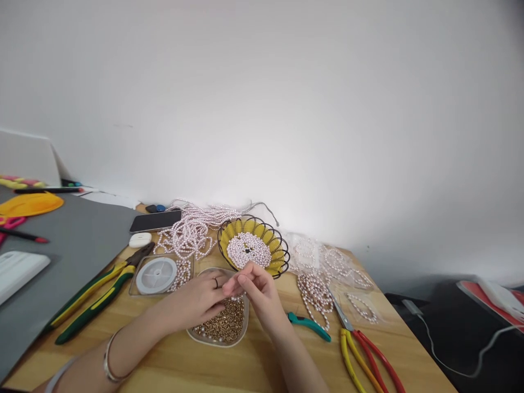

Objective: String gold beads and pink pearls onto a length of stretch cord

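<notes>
Over a clear container (pixel 246 322) of gold beads (pixel 227 325), my left hand (pixel 195 301) and my right hand (pixel 260 295) meet at the fingertips. The left wears a dark ring, and its fingers reach toward the right hand in a closed grip. My right thumb and fingers are pinched together. A few pale beads (pixel 236 298) show just beneath the fingers; whether they hang from them or lie in the container, I cannot tell. Whatever the fingertips hold is too small to make out. Behind the hands stands a yellow basket (pixel 282 254) with pinkish pearl beads (pixel 256 250).
Pliers (pixel 98 292) and a spool box (pixel 158 275) lie left, near a phone (pixel 155 220). Pearl strands (pixel 186 237) are heaped behind. Bagged bead strings (pixel 338 262), teal-handled pliers (pixel 309 323) and red-yellow scissors (pixel 360 349) lie right. A wall rises behind the table.
</notes>
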Available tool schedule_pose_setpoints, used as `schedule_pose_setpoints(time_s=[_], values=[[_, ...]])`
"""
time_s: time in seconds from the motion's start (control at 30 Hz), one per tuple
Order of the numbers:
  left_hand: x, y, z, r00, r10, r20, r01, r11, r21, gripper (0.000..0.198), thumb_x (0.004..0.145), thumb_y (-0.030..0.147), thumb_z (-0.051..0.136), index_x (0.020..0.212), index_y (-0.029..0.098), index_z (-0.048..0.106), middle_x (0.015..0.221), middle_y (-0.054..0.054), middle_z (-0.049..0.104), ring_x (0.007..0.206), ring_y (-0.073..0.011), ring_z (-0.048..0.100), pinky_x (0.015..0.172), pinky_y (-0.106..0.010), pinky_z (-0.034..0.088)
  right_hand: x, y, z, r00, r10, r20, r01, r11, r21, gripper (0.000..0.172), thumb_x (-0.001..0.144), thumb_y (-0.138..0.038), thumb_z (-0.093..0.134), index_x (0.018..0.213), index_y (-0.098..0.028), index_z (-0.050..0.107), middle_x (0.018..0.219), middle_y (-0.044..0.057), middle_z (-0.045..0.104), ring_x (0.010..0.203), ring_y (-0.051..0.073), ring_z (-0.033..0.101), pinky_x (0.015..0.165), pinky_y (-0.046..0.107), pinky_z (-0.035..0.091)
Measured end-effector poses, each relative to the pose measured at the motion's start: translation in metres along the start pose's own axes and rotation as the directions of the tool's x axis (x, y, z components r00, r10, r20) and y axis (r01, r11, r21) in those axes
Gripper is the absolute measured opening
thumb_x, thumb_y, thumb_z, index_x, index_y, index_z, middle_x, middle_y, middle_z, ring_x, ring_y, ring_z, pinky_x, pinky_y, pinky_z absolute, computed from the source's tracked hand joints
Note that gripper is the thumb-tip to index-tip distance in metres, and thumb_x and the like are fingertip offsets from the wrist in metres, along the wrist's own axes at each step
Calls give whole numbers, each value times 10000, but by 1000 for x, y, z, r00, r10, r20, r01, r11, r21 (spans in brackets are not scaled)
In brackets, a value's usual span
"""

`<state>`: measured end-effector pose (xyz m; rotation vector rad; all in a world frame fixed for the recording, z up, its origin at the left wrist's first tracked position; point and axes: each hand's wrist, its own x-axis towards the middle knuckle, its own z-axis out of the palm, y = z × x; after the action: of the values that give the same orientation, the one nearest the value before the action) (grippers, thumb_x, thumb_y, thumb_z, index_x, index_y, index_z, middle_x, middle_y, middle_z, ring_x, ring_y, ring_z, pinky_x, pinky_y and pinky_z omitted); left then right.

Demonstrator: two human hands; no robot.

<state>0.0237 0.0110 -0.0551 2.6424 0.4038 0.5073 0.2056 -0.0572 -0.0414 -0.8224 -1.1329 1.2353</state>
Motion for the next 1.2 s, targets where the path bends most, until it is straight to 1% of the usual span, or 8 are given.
schedule_pose_setpoints(time_s=[0.1, 0.2, 0.43, 0.63, 0.73, 0.83, 1.1, 1.2], values=[[1, 1, 0, 1000, -21, 5, 21, 999, -41, 332, 916, 60, 605, 1216, 200, 628, 1170, -113, 674, 1109, -280, 655, 963, -414, 556, 1, 1, 0, 1000, -12, -6, 12, 1000, 17, 263, 952, -408, 702, 816, -205, 605, 792, 55, 815, 695, 176, 759, 699, 285, 582], [2, 2, -1, 999, -45, 27, 47, 997, -64, 331, 967, 70, 540, 1263, 198, 611, 1212, -122, 665, 1129, -274, 656, 979, -411, 552, 1, 2, -1, 1000, -30, -7, 30, 999, 36, 256, 955, -400, 701, 821, -205, 602, 786, 51, 812, 688, 174, 756, 683, 280, 575], [1, 0, 2, 996, -82, 33, 83, 996, -38, 490, 904, 32, 601, 1356, 218, 596, 1308, -141, 655, 1209, -311, 637, 1037, -483, 527, 1, 0, -5, 993, -99, -62, 104, 992, 78, 206, 969, -362, 693, 848, -208, 628, 785, 29, 804, 683, 175, 745, 673, 291, 567], [0, -2, 4, 997, -79, -15, 79, 997, -22, 504, 903, 29, 592, 1358, 244, 606, 1313, -109, 674, 1161, -268, 676, 996, -413, 560, 1, -1, -6, 989, -126, -80, 132, 988, 84, 186, 979, -339, 683, 849, -211, 644, 775, 22, 796, 682, 173, 732, 660, 291, 554], [3, 2, 1, 999, 35, -39, -32, 998, 56, 426, 895, 58, 632, 1288, 220, 641, 1290, -105, 693, 1211, -289, 642, 1040, -446, 532, 0, -2, -6, 989, -122, -82, 129, 988, 80, 196, 976, -349, 685, 844, -213, 638, 773, 23, 795, 680, 173, 726, 666, 292, 548], [5, 8, -1, 993, 117, -35, -112, 985, 132, 275, 917, 75, 623, 1154, 198, 689, 1211, -96, 727, 1179, -284, 650, 1046, -448, 518, 1, -2, -6, 990, -119, -78, 123, 991, 57, 209, 978, -366, 680, 844, -212, 636, 764, 26, 792, 670, 169, 720, 669, 289, 539], [4, 10, 5, 995, 94, -35, -84, 973, 215, 109, 927, 129, 650, 1004, 182, 706, 1032, -81, 735, 1011, -273, 667, 892, -385, 542, 1, 0, -4, 992, -104, -69, 106, 994, 27, 229, 977, -380, 676, 836, -210, 615, 751, 29, 784, 670, 174, 717, 707, 308, 559], [4, 5, 12, 993, 89, -72, -75, 980, 186, 184, 965, 105, 556, 946, 186, 720, 963, -68, 728, 940, -253, 671, 823, -342, 531, 0, -1, -2, 995, -85, -60, 87, 996, 25, 258, 964, -408, 686, 820, -213, 598, 744, 37, 783, 657, 183, 716, 688, 321, 570]])
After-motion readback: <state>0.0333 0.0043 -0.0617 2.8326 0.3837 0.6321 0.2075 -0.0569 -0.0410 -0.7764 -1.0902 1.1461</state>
